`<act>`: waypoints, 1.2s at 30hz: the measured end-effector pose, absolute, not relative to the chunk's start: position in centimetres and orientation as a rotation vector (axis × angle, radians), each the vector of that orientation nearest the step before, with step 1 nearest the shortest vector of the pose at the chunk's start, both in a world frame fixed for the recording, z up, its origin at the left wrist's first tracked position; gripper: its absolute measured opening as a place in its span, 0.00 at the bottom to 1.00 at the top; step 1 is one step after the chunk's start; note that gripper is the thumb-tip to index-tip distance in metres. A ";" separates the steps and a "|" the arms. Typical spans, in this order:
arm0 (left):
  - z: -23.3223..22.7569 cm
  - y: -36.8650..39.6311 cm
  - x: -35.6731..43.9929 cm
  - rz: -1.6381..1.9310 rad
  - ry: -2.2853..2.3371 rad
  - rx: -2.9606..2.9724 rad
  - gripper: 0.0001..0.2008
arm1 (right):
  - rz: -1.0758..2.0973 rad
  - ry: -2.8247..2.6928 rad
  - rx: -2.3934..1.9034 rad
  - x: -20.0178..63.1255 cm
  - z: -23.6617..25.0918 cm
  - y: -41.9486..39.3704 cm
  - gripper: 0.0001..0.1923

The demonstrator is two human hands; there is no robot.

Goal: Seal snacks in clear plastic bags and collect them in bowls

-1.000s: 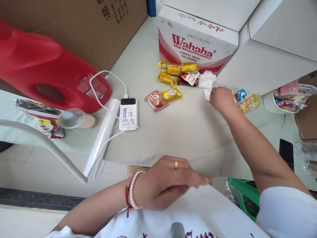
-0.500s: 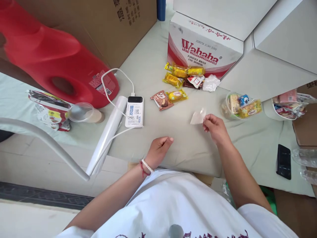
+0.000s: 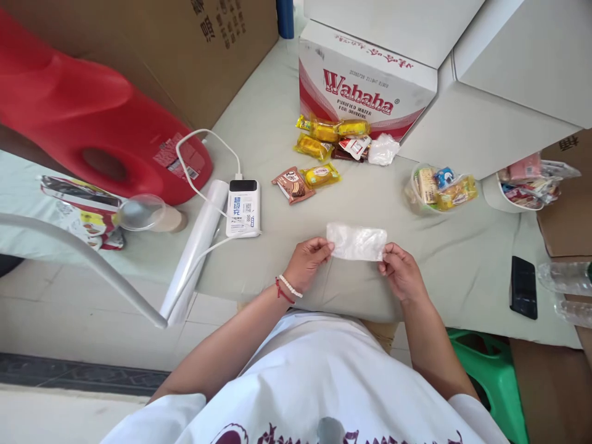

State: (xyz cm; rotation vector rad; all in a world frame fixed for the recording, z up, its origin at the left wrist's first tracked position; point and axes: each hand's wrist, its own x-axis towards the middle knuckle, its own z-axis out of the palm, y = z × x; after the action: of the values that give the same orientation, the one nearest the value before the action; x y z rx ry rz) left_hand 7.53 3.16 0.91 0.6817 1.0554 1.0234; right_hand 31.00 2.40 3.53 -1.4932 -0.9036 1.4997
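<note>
Both hands, left hand [image 3: 309,264] and right hand [image 3: 401,271], now pinch the clear plastic bag [image 3: 356,242], previously right-held only, nearer than the power bank [image 3: 243,208].

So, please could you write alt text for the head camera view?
A person's left hand and right hand hold a clear plastic bag by its two ends over a cloth-covered table. Behind lie wrapped snacks, a power bank and a Wahaha box.

I see a pale cloth-covered table [image 3: 416,259] in daylight. Left of it lies a white tiled floor [image 3: 69,320]; cardboard boxes [image 3: 222,49] stand behind.
</note>
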 end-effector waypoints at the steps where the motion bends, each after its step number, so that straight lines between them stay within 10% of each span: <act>1: 0.9 3.0 7.2 1.015 1.049 0.661 0.23 | 1.526 -0.892 -1.509 31.5 3.2 2.1 0.11; 9: 2.2 2.4 7.8 1.007 1.094 0.872 0.18 | 1.012 -1.208 -1.733 30.7 4.6 0.3 0.13; 36: 2.4 2.1 7.5 0.944 1.193 0.902 0.15 | 1.456 -1.289 -1.460 26.9 4.8 1.7 0.15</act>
State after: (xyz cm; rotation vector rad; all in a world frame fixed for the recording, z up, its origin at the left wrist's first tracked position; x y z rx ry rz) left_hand 7.45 2.08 2.39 0.9015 1.1932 0.9437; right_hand 26.90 1.75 4.82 -1.4602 -1.2892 1.4558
